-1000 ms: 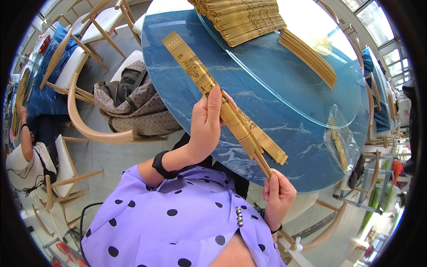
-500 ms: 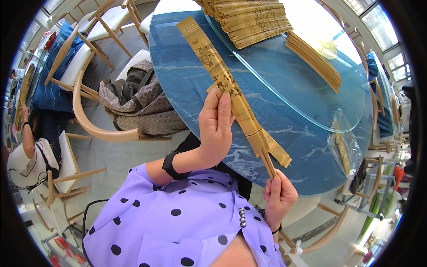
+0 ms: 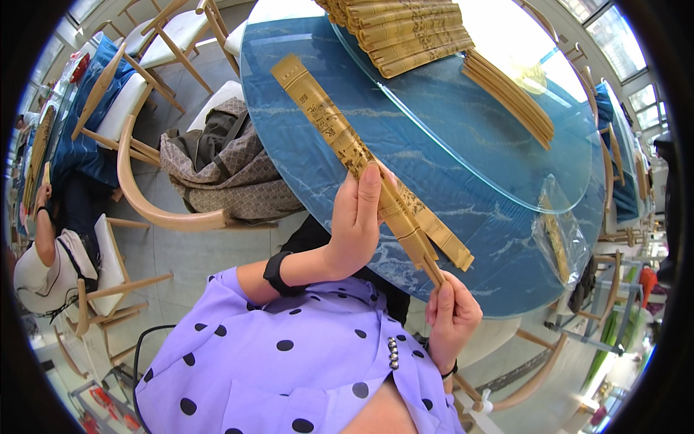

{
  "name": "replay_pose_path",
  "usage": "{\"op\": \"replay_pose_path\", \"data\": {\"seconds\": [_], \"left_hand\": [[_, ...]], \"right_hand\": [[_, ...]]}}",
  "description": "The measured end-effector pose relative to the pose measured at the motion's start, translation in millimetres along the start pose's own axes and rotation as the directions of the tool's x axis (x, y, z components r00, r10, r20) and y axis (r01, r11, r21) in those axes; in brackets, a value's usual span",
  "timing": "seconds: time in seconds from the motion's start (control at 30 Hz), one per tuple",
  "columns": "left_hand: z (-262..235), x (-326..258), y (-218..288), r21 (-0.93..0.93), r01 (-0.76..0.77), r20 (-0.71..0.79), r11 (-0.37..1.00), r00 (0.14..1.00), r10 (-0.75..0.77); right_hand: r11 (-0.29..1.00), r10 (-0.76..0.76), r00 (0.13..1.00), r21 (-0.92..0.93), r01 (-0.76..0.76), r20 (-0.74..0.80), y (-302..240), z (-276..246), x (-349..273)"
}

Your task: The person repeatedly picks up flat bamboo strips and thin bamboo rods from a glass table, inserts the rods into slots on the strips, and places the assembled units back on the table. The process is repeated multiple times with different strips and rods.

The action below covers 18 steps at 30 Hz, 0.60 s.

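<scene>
Head view: I sit at the near edge of the round blue table (image 3: pixel 311 130), and my 2 hands work in the open room between that edge and my chest. A glass disc (image 3: pixel 506 130) covers the table's middle and leaves a bare blue ring along the near rim.

My left hand (image 3: pixel 356 228) is closed around the middle of the fan (image 3: pixel 365 163), fingers upright along its side. My right hand (image 3: pixel 452 315) pinches the fan's narrow pivot end, thumb and fingers shut on it just below the table's near edge. The fan is folded, its bamboo slats bunched. Its long axis runs diagonally: pivot end low and to my right, broad end up and to my left, reaching over the table's left part. It is held in the air, above the table top.

At the far edge a stack of fans (image 3: pixel 405 29) lies on the disc, and a fanned row of slats (image 3: pixel 510 98) sits just right of it. At the right edge a clear bag (image 3: pixel 560 235) holds 1 more folded fan.

On my left, near the table's rim, a wooden chair (image 3: pixel 163 206) carries a grey bag (image 3: pixel 224 163). Beyond it stand more chairs, and a person (image 3: pixel 40 253) sits well apart at the left edge.
</scene>
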State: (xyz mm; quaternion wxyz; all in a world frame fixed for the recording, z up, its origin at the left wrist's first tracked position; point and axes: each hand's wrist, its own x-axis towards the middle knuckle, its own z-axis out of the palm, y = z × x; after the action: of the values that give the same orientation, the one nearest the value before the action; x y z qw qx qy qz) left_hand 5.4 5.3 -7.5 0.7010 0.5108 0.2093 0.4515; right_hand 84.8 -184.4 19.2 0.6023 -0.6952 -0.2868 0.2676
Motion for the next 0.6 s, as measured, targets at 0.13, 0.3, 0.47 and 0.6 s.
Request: {"op": "replay_pose_path", "data": {"seconds": [0.13, 0.3, 0.47, 0.6], "left_hand": [[6, -4, 1, -0.011, -0.024, -0.002, 1.0, 1.0, 0.024], [10, -7, -1, -0.024, 0.046, -0.072, 0.999, 0.996, -0.048], [3, 6, 6, -0.061, 0.006, -0.115, 0.998, 0.993, -0.013], [7, 7, 6, -0.074, 0.066, -0.134, 0.995, 0.988, -0.076]], "right_hand": [[1.0, -0.01, 1.0, -0.016, 0.01, -0.006, -1, 0, 2], [1.0, -0.01, 0.997, -0.007, 0.011, 0.077, -1, 4, 9], [0.993, -0.116, 0.993, 0.037, 0.115, 0.016, 2, 6, 13], [0.963, -0.268, 0.963, -0.001, 0.268, -0.005, 7, 3, 10]]}}
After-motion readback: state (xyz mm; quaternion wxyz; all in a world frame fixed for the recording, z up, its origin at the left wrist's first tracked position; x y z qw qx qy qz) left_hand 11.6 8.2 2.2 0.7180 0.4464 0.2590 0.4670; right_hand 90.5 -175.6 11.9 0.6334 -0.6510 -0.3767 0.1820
